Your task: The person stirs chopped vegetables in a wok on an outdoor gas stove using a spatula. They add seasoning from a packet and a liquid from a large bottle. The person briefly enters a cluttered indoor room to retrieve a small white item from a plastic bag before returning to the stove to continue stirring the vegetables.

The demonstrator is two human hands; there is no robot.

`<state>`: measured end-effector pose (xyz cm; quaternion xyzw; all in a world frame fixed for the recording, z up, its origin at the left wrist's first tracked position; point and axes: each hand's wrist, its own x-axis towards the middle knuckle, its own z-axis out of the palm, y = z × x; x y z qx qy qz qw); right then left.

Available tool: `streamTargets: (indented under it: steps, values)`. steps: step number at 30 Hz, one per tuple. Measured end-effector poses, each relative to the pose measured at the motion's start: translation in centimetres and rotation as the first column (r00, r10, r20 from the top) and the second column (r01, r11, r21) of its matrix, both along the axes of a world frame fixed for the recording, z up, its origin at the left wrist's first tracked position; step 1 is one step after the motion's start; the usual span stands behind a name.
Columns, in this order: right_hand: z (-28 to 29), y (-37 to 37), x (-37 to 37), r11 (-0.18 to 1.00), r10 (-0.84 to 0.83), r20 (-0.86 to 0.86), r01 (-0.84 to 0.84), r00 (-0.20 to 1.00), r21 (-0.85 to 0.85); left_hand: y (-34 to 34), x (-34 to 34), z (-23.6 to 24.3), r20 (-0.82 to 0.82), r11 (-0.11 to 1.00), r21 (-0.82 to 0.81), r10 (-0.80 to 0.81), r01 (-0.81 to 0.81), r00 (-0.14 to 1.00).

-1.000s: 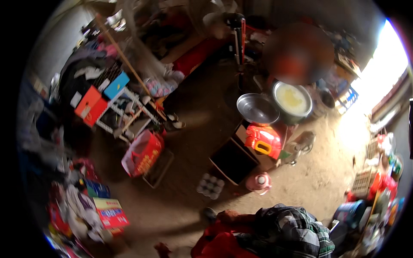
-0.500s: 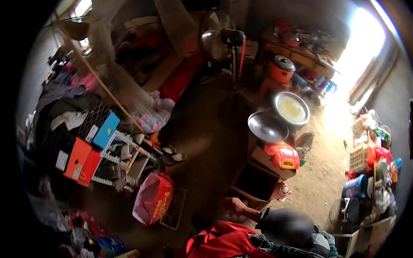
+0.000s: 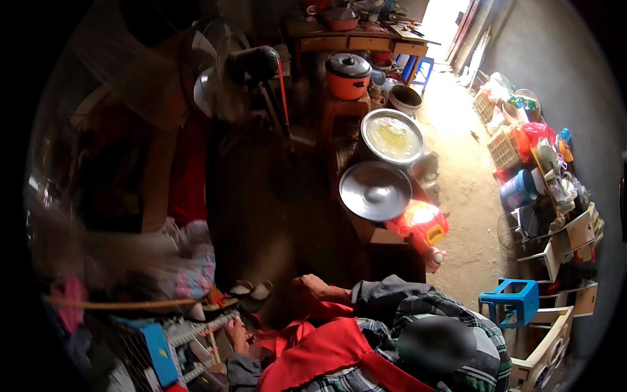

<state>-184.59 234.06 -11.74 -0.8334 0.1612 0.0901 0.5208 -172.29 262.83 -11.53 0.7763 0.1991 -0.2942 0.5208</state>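
A red cloth (image 3: 320, 353) lies across the front of my plaid shirt, its loose strips reaching between my hands. My left hand (image 3: 239, 336) is at the lower left, beside a strip of that cloth and close to the white rack. Its fingers look curled; what they hold, if anything, does not show. Farther forward, my right hand (image 3: 312, 287) is raised over the dark floor with its fingers closed, and the red cloth passes below its wrist. I cannot make out anything in it.
A metal basin (image 3: 375, 191) and a pot of pale liquid (image 3: 393, 136) stand ahead, beside a red bag (image 3: 421, 222). An orange cooker (image 3: 348, 77) and a standing fan (image 3: 253, 64) are farther off. At the right is a blue stool (image 3: 511, 302); at the left, a white rack (image 3: 194, 330).
My view has swung to the right and come nearer the pots. My left hand has come into view, and my right hand has moved up and left in the picture. More red cloth shows.
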Motion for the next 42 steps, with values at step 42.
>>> streamTargets:
  steps: [42]
  values:
    - [-13.2, -42.6, 89.5, -0.084, -0.8, -0.522, 0.805, 0.298, 0.588, -60.2, 90.4, -14.3, 0.217, 0.313, 0.275, -0.941, 0.909, 0.259]
